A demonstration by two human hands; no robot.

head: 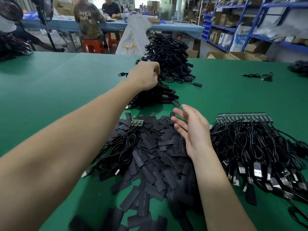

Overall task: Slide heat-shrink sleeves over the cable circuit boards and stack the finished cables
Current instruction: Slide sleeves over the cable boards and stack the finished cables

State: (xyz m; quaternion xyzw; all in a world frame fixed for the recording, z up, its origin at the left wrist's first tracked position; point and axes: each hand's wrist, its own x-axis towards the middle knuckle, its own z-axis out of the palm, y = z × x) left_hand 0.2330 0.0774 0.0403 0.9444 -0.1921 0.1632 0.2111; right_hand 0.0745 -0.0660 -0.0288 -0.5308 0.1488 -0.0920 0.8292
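My left hand (144, 75) reaches far forward with curled fingers gripping a black cable (122, 74) whose USB plug sticks out to the left, just above a low stack of sleeved cables (160, 96). My right hand (191, 129) hovers with straight, spread fingers over a heap of flat black heat-shrink sleeves (156, 155). One cable with a bare green circuit board (137, 122) lies on the left of that heap. A bundle of unsleeved cables (260, 147), boards lined up along its far edge, sits at the right.
A tall pile of finished black cables (168, 57) stands farther back on the green table (58, 84). A loose cable (260, 76) lies at the right. A white bag (133, 35), seated people and blue shelves (250, 22) are beyond the table.
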